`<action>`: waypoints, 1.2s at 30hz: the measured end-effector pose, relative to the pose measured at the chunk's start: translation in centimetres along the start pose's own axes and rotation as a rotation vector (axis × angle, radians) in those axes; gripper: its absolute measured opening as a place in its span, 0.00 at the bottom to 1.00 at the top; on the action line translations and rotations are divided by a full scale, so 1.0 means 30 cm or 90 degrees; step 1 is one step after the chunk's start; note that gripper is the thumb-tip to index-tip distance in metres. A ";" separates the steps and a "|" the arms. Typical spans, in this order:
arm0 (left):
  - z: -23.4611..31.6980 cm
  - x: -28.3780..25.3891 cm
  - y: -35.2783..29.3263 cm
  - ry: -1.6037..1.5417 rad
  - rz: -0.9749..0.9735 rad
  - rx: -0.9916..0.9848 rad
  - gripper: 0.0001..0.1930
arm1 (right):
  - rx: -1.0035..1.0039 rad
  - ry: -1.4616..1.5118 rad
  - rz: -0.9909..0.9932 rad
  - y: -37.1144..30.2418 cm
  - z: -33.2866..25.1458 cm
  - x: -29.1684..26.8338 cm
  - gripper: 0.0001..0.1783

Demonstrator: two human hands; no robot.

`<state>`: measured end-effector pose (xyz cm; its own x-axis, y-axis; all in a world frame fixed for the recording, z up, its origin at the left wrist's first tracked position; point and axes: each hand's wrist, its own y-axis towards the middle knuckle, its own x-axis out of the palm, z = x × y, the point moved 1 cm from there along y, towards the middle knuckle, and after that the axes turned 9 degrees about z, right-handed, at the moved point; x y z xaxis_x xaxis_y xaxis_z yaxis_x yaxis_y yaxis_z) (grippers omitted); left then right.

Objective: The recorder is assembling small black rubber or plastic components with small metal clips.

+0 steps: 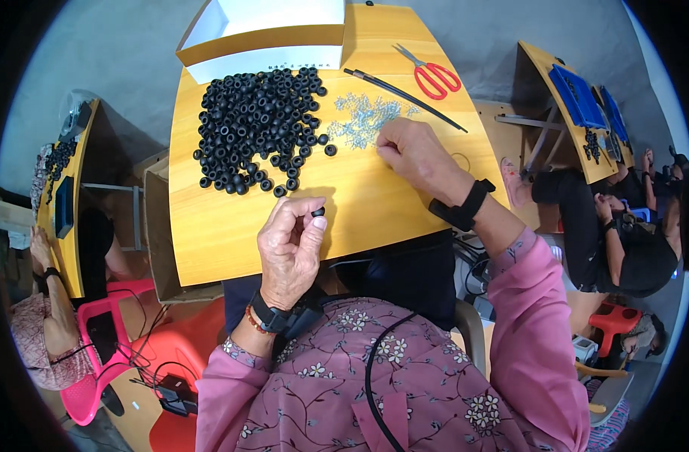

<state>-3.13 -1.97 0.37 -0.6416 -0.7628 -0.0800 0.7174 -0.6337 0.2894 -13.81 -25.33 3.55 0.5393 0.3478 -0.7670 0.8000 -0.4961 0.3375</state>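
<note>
Between the thumb and fingers of my left hand is a small black ring-like piece, held above the near part of the yellow table. It resembles the black ring-like pieces heaped in a large pile just beyond that hand. My right hand rests at the near right edge of a scatter of tiny, shiny, pale pieces. Its fingers are bent and closed downward. Whatever is between those fingertips is hidden.
Behind the black pile stands an open white box. Red-handled scissors and a thin black rod lie at the far right. A loose thin ring sits near my right wrist. Other people sit at tables on both sides.
</note>
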 end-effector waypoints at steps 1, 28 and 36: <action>0.000 0.000 0.001 -0.009 -0.003 -0.005 0.07 | -0.008 -0.008 0.001 -0.001 -0.001 -0.002 0.05; -0.030 -0.018 -0.013 -0.152 -0.010 -0.108 0.09 | -0.339 -0.127 -0.147 -0.076 -0.353 0.000 0.07; -0.038 -0.028 -0.013 -0.138 -0.009 -0.089 0.06 | -0.306 -0.045 -0.139 -0.074 -0.360 0.024 0.07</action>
<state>-2.55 -1.23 -0.76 -0.6838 -0.7184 0.1276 0.7292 -0.6668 0.1540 -12.35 -15.39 8.13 0.3410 0.3388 -0.8769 0.9309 0.0084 0.3652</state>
